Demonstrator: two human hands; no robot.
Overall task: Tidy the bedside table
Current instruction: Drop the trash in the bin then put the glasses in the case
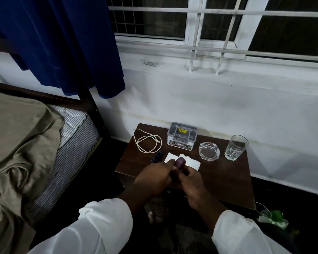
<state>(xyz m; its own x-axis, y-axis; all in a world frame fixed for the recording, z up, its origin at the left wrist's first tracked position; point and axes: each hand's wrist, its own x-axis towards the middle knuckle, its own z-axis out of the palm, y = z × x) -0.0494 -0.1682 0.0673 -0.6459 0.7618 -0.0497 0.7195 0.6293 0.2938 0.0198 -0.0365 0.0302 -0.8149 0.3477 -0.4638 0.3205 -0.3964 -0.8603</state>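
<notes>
Head view, downward over bedside table (218, 180)

Dark object (180, 163) half-hidden between hands (173, 177)

Dark glossy wood table (218, 182); clear smooth glass tumbler (236, 147) and ashtray (209, 150); grey plastic box (182, 136); white matt paper (193, 162).

Grey box (182, 136) front label reads "OPEL".
</notes>
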